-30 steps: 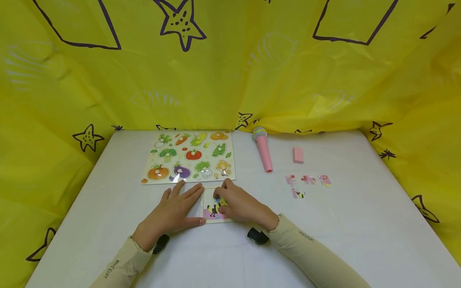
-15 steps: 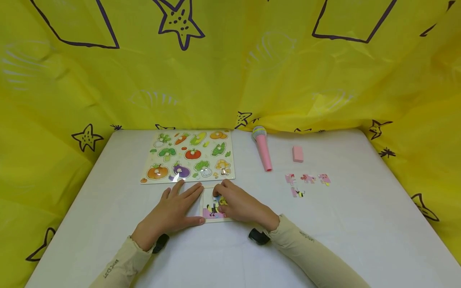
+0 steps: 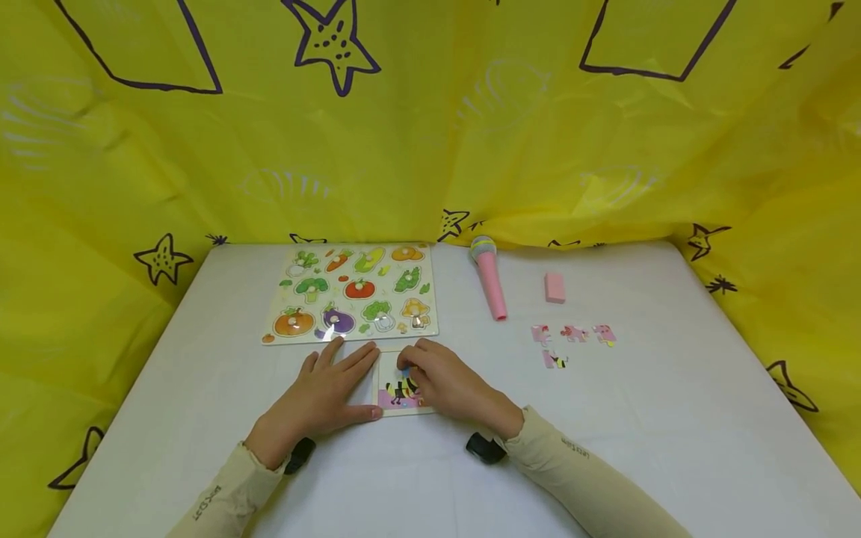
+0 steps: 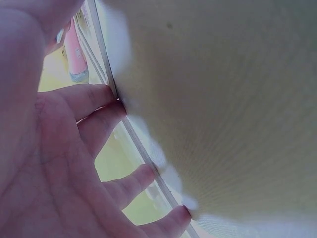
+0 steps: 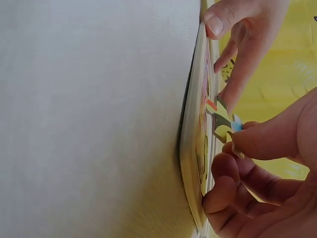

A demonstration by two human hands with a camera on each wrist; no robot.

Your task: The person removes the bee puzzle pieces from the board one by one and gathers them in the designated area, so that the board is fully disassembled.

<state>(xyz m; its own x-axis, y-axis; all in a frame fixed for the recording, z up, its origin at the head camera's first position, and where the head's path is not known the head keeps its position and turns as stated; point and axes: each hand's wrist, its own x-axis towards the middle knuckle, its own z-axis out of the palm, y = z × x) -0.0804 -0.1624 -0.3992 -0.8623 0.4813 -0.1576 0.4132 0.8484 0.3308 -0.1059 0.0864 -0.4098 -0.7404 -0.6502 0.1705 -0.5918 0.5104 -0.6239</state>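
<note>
In the head view, a small puzzle tray with a pink and striped picture lies in front of me. My left hand rests spread at its left side, thumb at the lower left corner and fingertips by the upper edge. My right hand is over the tray's right part, hiding much of it. The right wrist view shows it pinching a jigsaw piece, yellow, black and blue, between thumb and finger. That piece stands tilted, its lower end right at the tray's picture.
Behind the tray lies a vegetable peg puzzle board. A pink toy microphone and a pink block are to its right. Several loose jigsaw pieces lie at the right. A yellow curtain hangs around the white table.
My right hand has stayed over the tray while its thumb drew back a little and the pinched jigsaw piece shifted in the fingers. The left hand has stayed in place.
</note>
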